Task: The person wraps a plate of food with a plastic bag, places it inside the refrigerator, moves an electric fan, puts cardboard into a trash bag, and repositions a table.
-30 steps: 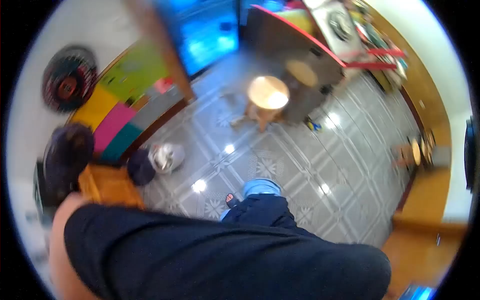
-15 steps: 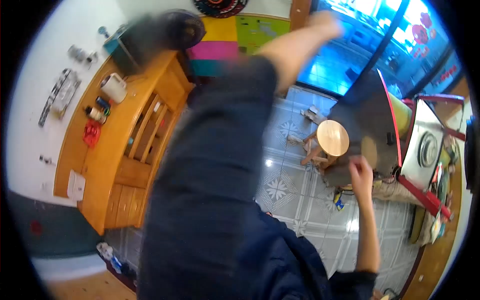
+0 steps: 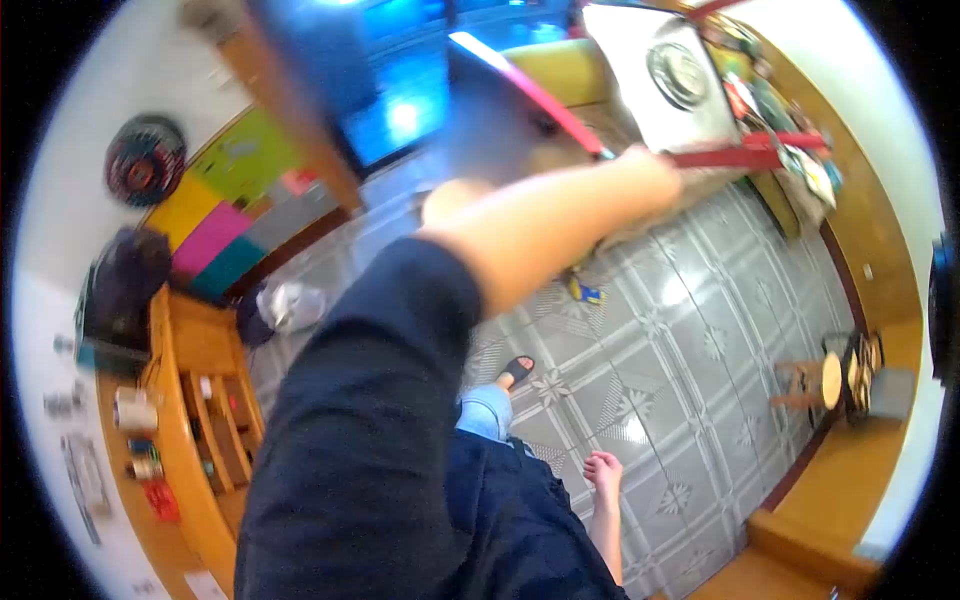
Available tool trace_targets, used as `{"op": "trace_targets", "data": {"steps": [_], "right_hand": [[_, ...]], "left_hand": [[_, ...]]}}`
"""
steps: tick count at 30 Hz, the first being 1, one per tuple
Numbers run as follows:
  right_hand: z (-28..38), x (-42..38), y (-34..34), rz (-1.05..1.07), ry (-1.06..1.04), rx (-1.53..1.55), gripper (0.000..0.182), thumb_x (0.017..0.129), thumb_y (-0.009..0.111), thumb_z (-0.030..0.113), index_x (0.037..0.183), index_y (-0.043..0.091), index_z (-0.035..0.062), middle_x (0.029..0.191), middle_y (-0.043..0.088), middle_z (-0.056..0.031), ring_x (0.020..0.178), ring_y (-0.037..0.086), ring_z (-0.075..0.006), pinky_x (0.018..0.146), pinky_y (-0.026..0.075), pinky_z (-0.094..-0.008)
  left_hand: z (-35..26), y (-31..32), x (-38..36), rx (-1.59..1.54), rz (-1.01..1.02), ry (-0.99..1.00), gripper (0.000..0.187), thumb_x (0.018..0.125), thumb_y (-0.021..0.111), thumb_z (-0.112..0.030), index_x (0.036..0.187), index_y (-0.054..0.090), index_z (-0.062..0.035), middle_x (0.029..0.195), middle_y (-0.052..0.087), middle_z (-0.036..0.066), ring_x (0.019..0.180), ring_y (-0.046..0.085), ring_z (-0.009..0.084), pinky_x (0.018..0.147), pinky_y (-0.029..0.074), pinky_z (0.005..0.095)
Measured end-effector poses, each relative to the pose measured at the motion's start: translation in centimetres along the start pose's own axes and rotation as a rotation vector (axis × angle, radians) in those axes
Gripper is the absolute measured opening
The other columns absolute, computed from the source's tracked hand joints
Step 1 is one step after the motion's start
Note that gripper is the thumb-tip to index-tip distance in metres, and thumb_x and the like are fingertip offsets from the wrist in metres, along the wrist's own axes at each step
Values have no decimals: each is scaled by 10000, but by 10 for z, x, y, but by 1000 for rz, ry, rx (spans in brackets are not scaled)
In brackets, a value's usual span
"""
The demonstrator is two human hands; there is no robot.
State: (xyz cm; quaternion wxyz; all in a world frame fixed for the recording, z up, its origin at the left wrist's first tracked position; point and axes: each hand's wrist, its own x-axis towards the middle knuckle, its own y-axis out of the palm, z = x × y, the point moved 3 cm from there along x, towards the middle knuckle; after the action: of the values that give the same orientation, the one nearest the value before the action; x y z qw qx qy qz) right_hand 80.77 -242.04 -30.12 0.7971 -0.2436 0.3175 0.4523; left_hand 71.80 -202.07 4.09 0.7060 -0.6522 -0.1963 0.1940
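Observation:
My left arm, in a dark sleeve, reaches across the view to the upper right. My left hand (image 3: 652,182) is smeared by motion and its fingers are not distinct. It overlaps the near end of a red bar (image 3: 725,157) beside a white-topped table (image 3: 625,75) with a round metallic piece (image 3: 678,74) on it. Low in the view, my right hand (image 3: 603,468) hangs beside my body over the tiled floor, fingers loosely curled with nothing showing in them. A dark panel with a pink-red edge (image 3: 555,107) stands left of the white-topped table.
Grey patterned tiles (image 3: 690,330) cover the floor. A wooden stool (image 3: 828,380) stands by the right wall. A blue and yellow packet (image 3: 586,292) lies on the floor near my sandalled foot (image 3: 518,371). At left are a wooden desk (image 3: 180,350) and a white bag (image 3: 290,305).
The view has swung to the right, bringing my foot and the right wall's stool into sight. My left arm now crosses further right and lower; my right hand appears lower, beside my body.

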Motion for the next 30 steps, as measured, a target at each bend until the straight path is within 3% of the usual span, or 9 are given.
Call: {"op": "trace_targets", "data": {"steps": [4, 10, 11, 13, 15, 20, 22, 24, 30], "right_hand": [[20, 6, -10, -69, 7, 122, 143, 784, 492, 44, 908, 554, 6, 720, 588, -71, 571, 542, -111, 493, 453, -224], [84, 98, -64, -74, -150, -23, 136, 789, 497, 41, 906, 554, 3, 721, 591, -66, 612, 550, -104, 518, 448, -215], [96, 112, -76, -106, -149, -7, 136, 789, 497, 41, 906, 554, 3, 721, 591, -66, 612, 550, -104, 518, 448, -215], [125, 129, -108, -187, -271, -154, 139, 786, 498, 39, 906, 558, 5, 727, 597, -75, 607, 550, -106, 519, 446, -212], [141, 145, -136, -224, -264, -125, 135, 789, 505, 52, 902, 560, 1, 726, 595, -75, 600, 550, -109, 519, 450, -221], [75, 189, -212, -487, -191, -45, 116, 795, 509, 102, 813, 581, 13, 659, 592, -85, 550, 552, -132, 483, 450, -251], [45, 183, -234, -529, 111, 2, 152, 755, 513, 125, 734, 604, 5, 554, 559, -65, 461, 525, -147, 403, 403, -282], [49, 164, -248, -515, 80, -227, 227, 689, 480, 140, 523, 583, 25, 421, 502, -77, 388, 505, -187, 374, 394, -337], [-52, 257, -332, -443, 231, -33, 165, 688, 499, 134, 619, 611, 33, 521, 558, -97, 474, 551, -240, 416, 422, -390]], "left_hand": [[-53, 149, -30, -56, 34, 265, 194, 685, 562, -186, 817, 552, -44, 799, 557, 113, 775, 570, 253, 623, 458, 374], [-74, 370, -62, -304, 667, 76, 187, 696, 516, -169, 806, 617, -58, 801, 611, 161, 796, 591, 311, 683, 476, 407], [-78, 383, -57, -500, 581, -56, 190, 676, 506, -170, 746, 630, -44, 789, 619, 165, 808, 600, 306, 700, 477, 404], [-99, 377, -33, -636, 505, -146, 209, 704, 511, -200, 789, 631, -53, 818, 619, 163, 820, 594, 311, 719, 472, 397], [-106, 380, -4, -1012, 359, -570, 233, 733, 518, -231, 847, 630, -61, 845, 618, 164, 830, 588, 314, 734, 467, 393], [-126, 363, 112, -888, 457, -269, 247, 752, 514, -225, 896, 613, -51, 860, 614, 171, 854, 579, 317, 753, 456, 393], [-128, 352, 160, -740, 436, -11, 224, 745, 510, -203, 860, 602, -34, 842, 610, 175, 836, 573, 333, 736, 450, 419], [-125, 347, 207, -684, 407, 36, 225, 745, 506, -202, 861, 601, -34, 849, 608, 176, 833, 572, 335, 736, 448, 423], [-146, 347, 325, -660, 392, -24, 237, 747, 495, -209, 866, 598, -31, 863, 604, 179, 834, 572, 332, 736, 446, 429]]}}
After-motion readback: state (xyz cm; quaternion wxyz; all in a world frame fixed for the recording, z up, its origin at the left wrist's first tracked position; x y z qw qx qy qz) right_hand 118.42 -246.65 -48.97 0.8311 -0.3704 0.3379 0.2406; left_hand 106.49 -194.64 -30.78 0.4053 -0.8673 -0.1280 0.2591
